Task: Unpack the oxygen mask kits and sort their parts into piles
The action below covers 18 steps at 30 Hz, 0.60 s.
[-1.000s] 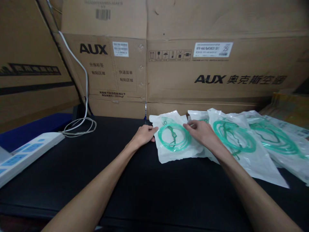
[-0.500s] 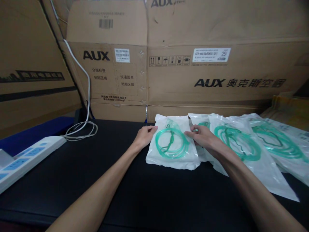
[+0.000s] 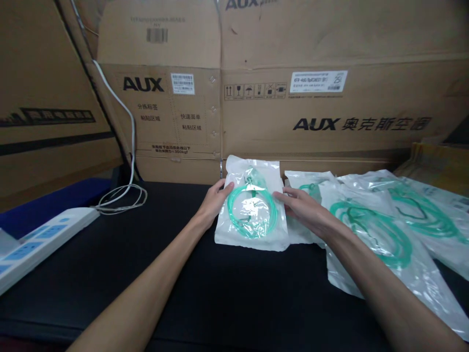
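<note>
Between my hands is a clear-and-white plastic packet (image 3: pixel 234 234) with a coil of green tubing (image 3: pixel 273 210) inside. Its top is tilted up off the black table. My left hand (image 3: pixel 213 203) grips the packet's left edge, thumb on the front and fingers behind. At the right edge, my right hand (image 3: pixel 298 208) pinches it the same way, its fingers partly hidden behind. A second packet (image 3: pixel 300 234) of green tubing lies just behind my right hand. My right forearm passes over another tubing packet (image 3: pixel 399 283).
One more tubing packet (image 3: pixel 428 210) lies at the far right. A white power strip (image 3: pixel 47 244) and a looped white cable (image 3: pixel 122 199) are on the left of the black table (image 3: pixel 234 298). Large cardboard boxes (image 3: pixel 256 132) stand behind as a wall.
The held packet has been lifted and tilted upright, moving slightly left, with both hands still on its edges. The packet under my right forearm has shifted towards me and to the right.
</note>
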Each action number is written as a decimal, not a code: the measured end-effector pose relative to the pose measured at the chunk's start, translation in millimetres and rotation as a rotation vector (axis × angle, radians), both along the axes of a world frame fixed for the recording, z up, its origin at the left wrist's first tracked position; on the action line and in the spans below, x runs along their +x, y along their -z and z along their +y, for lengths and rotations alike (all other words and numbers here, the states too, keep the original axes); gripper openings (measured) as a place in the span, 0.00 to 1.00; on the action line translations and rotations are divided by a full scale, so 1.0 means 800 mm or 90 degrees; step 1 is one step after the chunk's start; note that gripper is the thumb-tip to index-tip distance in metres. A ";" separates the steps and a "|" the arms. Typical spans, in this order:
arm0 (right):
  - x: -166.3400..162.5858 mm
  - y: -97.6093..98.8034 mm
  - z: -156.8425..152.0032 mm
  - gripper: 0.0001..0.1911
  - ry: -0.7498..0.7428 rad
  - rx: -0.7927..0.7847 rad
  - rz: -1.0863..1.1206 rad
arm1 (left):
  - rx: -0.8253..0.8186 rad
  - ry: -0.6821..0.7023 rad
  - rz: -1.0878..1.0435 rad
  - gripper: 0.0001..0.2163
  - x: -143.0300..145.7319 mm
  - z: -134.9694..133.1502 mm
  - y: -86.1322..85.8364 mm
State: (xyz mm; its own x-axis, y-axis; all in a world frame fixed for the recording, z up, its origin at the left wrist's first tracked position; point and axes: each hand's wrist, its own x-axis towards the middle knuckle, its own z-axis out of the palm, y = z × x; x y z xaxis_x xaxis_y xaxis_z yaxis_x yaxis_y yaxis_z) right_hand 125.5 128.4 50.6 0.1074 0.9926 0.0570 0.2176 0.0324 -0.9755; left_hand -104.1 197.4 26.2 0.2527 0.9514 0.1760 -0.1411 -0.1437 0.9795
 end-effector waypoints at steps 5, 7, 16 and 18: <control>-0.002 -0.003 -0.004 0.13 -0.033 0.011 0.095 | -0.008 0.026 -0.039 0.23 -0.002 0.004 0.001; -0.005 -0.004 -0.005 0.15 -0.035 0.027 0.117 | -0.011 0.047 -0.045 0.23 -0.003 0.004 0.000; -0.020 -0.004 -0.007 0.15 -0.023 0.063 0.127 | 0.033 -0.023 -0.060 0.24 -0.008 0.002 -0.006; -0.020 -0.005 -0.007 0.16 -0.011 0.066 0.115 | 0.056 -0.067 -0.078 0.25 -0.013 0.004 -0.008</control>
State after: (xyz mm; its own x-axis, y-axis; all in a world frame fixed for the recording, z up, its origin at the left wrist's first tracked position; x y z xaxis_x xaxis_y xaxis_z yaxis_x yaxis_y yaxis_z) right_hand 109.3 122.8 54.4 0.1084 0.9842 0.1398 0.0384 0.1364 -0.9899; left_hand -114.4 200.7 32.8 0.1237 0.9511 0.2831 -0.2376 -0.2486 0.9390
